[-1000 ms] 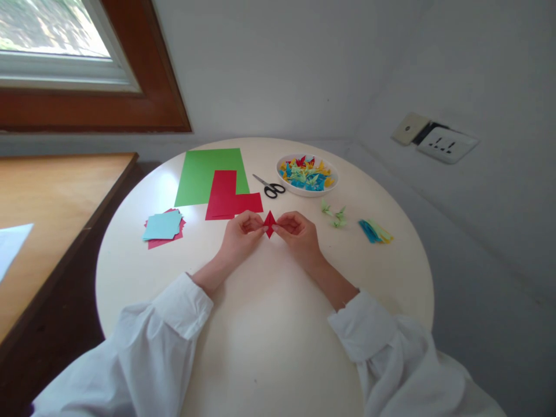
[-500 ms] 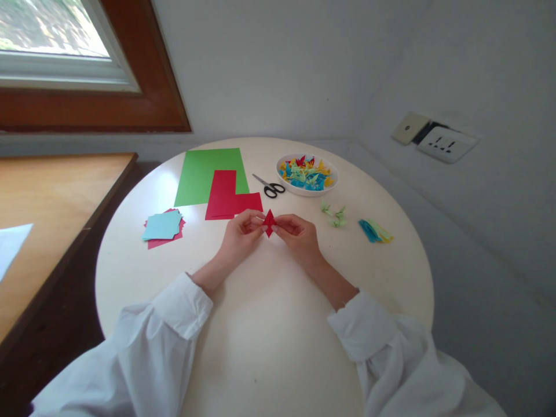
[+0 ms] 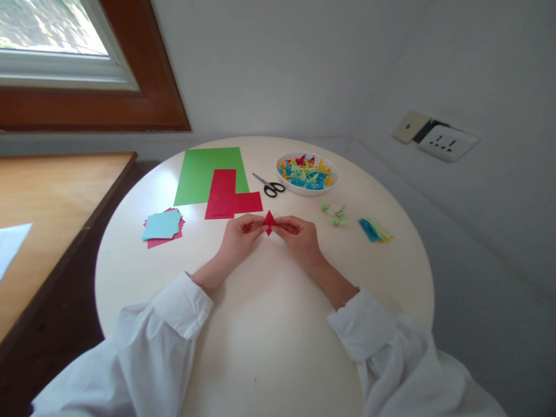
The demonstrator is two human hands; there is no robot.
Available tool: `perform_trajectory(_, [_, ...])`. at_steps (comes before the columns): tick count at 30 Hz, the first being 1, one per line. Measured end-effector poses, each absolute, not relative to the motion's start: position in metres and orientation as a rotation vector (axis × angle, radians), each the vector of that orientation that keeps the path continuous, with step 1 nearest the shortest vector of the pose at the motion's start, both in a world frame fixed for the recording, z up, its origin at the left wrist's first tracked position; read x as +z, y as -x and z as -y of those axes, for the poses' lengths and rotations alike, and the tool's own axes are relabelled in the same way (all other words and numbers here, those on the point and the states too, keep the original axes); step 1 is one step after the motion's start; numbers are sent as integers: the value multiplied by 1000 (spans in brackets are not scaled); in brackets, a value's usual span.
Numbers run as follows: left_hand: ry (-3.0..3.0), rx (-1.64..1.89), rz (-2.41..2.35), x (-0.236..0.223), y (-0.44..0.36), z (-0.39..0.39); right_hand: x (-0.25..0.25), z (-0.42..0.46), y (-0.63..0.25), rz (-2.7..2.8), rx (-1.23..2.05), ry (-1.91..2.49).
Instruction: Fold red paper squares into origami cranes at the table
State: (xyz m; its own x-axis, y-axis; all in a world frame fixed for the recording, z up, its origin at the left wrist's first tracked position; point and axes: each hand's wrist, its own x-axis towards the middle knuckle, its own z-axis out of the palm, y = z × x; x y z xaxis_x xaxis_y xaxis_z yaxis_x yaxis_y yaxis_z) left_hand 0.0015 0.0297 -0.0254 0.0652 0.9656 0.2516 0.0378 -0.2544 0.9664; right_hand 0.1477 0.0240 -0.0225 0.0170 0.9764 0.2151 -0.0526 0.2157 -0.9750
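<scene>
A small red folded paper [image 3: 269,221], diamond-shaped with pointed top and bottom, is held up between my two hands. My left hand [image 3: 244,233] pinches its left side between thumb and fingers. On the right side, my right hand [image 3: 299,233] grips it the same way, and the fingertips hide parts of its middle. Just beyond my left hand lie red paper pieces [image 3: 222,194] on a green sheet [image 3: 195,174]. Scissors [image 3: 271,187] with black handles rest behind the folded paper. Several pale green folded paper pieces [image 3: 337,217] lie to the right of my right hand.
A white bowl [image 3: 299,190] full of colourful folded paper stands at the back of the round white table [image 3: 269,336]. Light blue and red paper squares [image 3: 162,225] are stacked at left. Blue and yellow paper strips [image 3: 374,230] lie at right. A wall socket [image 3: 447,142] is beyond.
My fingers have shifted slightly on the red folded paper, and its middle looks narrower, more pinched. Both hands stay in nearly the same place. Things on the table have not moved.
</scene>
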Motion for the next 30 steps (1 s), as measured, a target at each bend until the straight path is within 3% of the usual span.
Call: perform_trajectory(30, [-1854,1418,-1213,-25,0,-26,-20,-22,-148,1490,803,1087])
